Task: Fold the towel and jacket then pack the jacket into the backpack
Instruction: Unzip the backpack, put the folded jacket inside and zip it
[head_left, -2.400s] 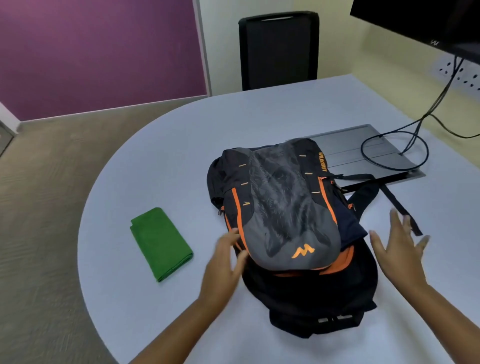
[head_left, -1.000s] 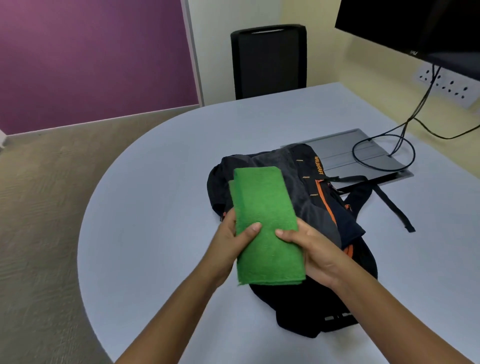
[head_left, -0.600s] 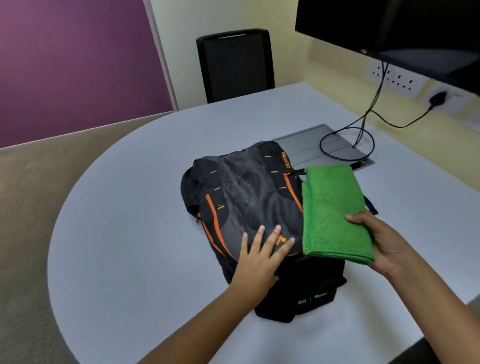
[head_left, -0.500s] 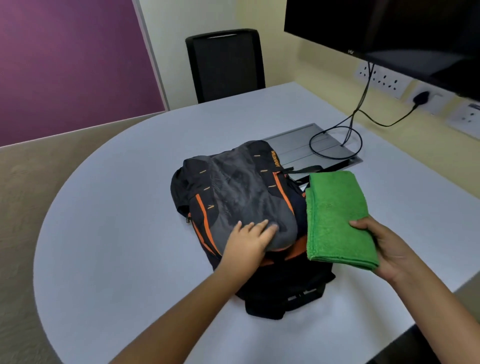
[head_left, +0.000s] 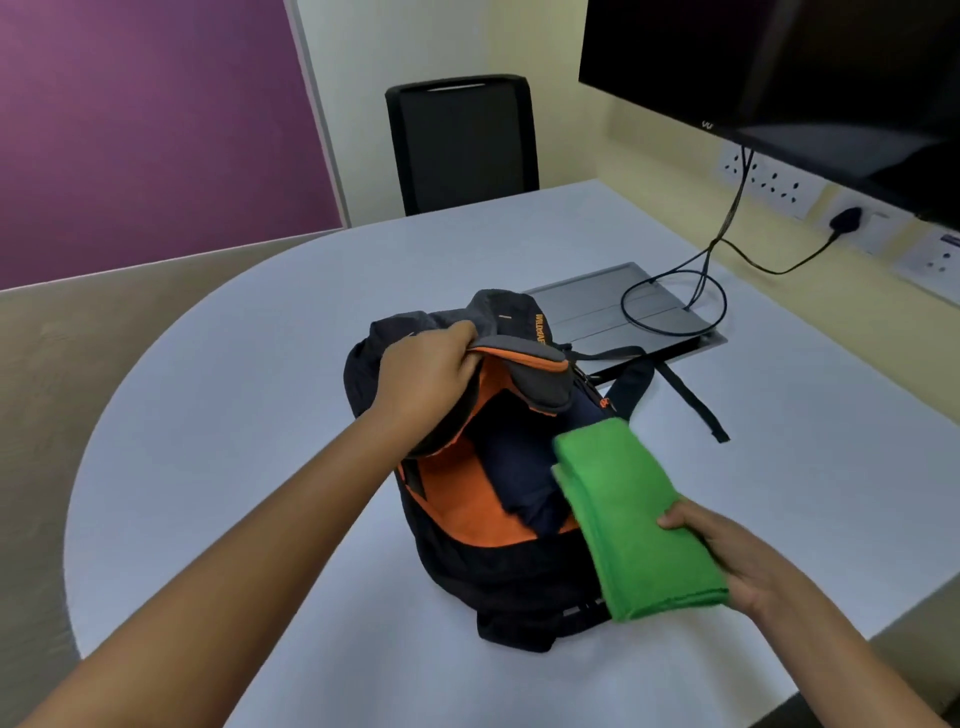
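Bag held open at frame centre, towel at lower right.

The table (head_left: 218, 415) carries the bag (head_left: 498, 587) at centre; its flap (head_left: 524, 358) is lifted, gripped by the left hand (head_left: 426, 379), showing orange lining and the dark jacket (head_left: 519, 467) inside. The green towel (head_left: 639, 525), folded, overlaps the bag's right edge, pinched by the right hand (head_left: 737, 556). A cable (head_left: 670, 306) lies upper right.

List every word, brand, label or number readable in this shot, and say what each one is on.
"WILDCRAFT", orange letters on the backpack flap, partly legible only; the far end is cut off by the fold.
A small pale logo on the monitor lower bezel: too small to read.
A label on the wall plate at the right edge: blurred, unreadable.
No text on the green towel.
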